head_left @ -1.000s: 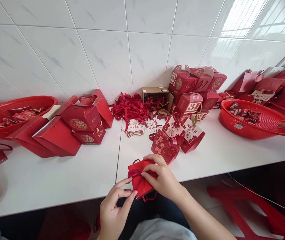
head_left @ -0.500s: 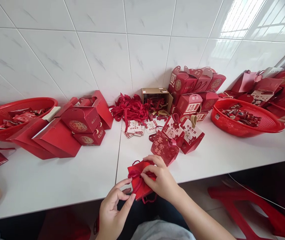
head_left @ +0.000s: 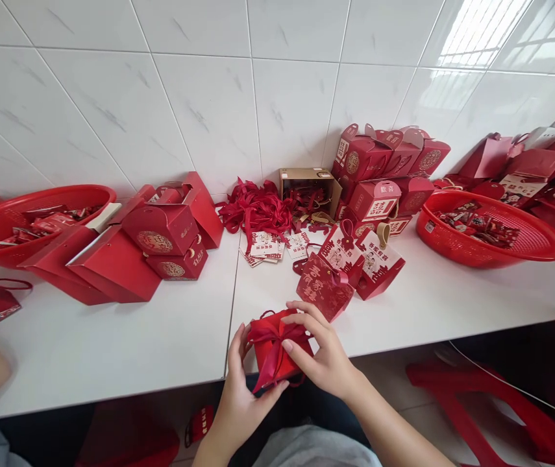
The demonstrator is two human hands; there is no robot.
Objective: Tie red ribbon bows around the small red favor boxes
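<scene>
At the near edge of the white counter (head_left: 111, 350) I hold a small red gift box (head_left: 270, 353) tied with a red ribbon bow (head_left: 277, 334). My left hand (head_left: 238, 402) cups the box from below and from the left, fingers wrapped round its side. My right hand (head_left: 320, 353) grips the box from the right, with the fingertips pinched at the ribbon bow on top. Just behind the box lie three finished red gift boxes (head_left: 345, 269) with printed labels.
A heap of red ribbons (head_left: 255, 211), paper tags (head_left: 267, 246) and a brown carton (head_left: 309, 185) lie by the tiled wall. Red boxes are stacked at left (head_left: 160, 230) and right (head_left: 384, 159). Red baskets of sweets stand at far left (head_left: 38, 207) and right (head_left: 491, 227). Other people's arms show at both edges.
My left hand has moved up from below the counter edge and closed round the box's left side. The right hand stays on the ribbon. The view has shifted slightly.
</scene>
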